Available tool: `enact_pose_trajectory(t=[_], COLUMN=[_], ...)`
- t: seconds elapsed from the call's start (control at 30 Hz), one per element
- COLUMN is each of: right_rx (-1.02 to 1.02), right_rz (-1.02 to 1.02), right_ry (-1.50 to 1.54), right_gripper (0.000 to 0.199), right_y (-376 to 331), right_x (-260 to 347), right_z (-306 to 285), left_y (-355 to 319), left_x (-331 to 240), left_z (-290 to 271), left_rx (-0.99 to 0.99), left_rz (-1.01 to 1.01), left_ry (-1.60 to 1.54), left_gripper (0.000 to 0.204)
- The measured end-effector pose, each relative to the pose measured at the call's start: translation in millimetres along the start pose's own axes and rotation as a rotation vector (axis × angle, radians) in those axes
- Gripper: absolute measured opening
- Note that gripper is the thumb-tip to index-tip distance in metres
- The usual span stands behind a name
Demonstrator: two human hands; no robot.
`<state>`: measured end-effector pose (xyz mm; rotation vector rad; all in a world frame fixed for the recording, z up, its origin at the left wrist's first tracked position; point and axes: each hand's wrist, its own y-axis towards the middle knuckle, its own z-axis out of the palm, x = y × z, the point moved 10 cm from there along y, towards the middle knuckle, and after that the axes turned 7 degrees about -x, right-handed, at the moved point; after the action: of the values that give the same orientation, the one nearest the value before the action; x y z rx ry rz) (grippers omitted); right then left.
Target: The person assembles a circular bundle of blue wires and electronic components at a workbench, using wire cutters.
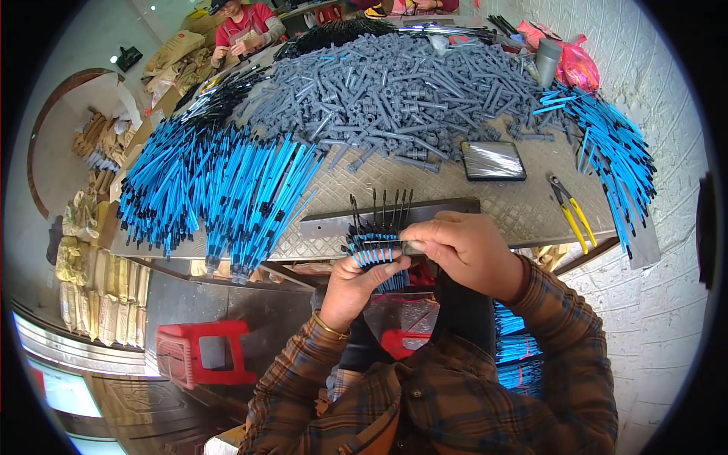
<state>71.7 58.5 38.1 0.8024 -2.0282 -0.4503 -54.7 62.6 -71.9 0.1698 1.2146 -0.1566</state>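
Observation:
My left hand (351,297) is closed around a small bundle of slim blue rods with black ends (374,256), held at the table's near edge. Several thin black tips stand up from the bundle, spread like a fan. From the right, my right hand (478,254) reaches across with thumb and forefinger pinched together beside the bundle. Between those fingertips is what looks like a thin silvery wire (381,242), lying across the rods. My own fingers hide part of it. Behind my hands, a dark metal bar (318,225) lies along the table edge.
Grey plastic tubular parts (394,91) form a large heap on the table (425,178). Blue rods lie piled left (250,189) and right (618,152). A black tray holds silvery wires (493,161), near yellow-handled pliers (572,214). A red stool (205,353) stands left; a co-worker (246,30) sits beyond.

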Motion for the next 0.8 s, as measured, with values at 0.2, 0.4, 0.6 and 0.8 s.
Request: enact_pose_trajectory(t=[0.2,0.4,0.6,0.8], right_rx=[0.047,0.023,0.063,0.052], right_rz=[-0.03,-0.062,-0.186,-0.164], right_ry=[0.002,-0.077,-0.162,-0.14], right_gripper=[0.021,0.02,0.02,0.018], right_y=[5,1,8,6], right_x=[7,14,23,19], right_z=[-1,-2,-2,0], left_y=[-2,-2,-4,-2], left_x=[1,1,3,5], left_z=[1,1,3,3], left_rx=[0.019,0.023,0.035,0.048], left_rz=[0.011,0.043,0.011,-0.005], left_ry=[0.034,0.084,0.117,0.168], left_gripper=[0.02,0.021,0.021,0.023])
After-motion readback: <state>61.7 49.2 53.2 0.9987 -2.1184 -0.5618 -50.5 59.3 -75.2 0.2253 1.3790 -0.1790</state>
